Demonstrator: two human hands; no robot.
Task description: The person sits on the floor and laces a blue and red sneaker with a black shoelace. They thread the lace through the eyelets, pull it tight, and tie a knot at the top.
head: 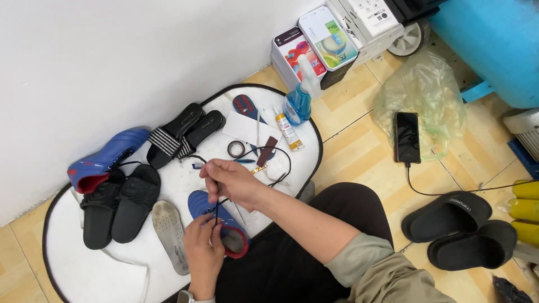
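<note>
Right against the white wall sits a big white oval mat (84, 269) with a black edge, and pretty much everything hangs around it. Off its right side, on the tiled floor, there's a large blue drum (494, 45), then a crumpled clear plastic bag (421, 95) with a black phone (407, 136) lying on it, cable plugged in. Further right of the mat is a pair of black slides (460, 227).

On the mat itself: a blue and red shoe (106, 159) at its left end lying on its side, two black shoes (119, 205) just beside it, and a pair of black sandals with striped straps (179, 133) toward the wall. A grey insole (170, 235) lies near the mat's front edge. At the mat's far end stand a blue spray bottle (300, 98) and a small glue tube (288, 130), with a roll of tape (236, 148) close by.

The second blue shoe (222, 221) sits at the mat's front edge, right by the person's lap. The left hand (203, 252) grips its opening, fingers curled round the rim. The right hand (231, 180) is clenched just above it, pinching a thin dark tool (216, 210) pointing down into the shoe. Could be an awl or needle, too small to say. A black thread (275, 168) loops out past that hand.
</note>
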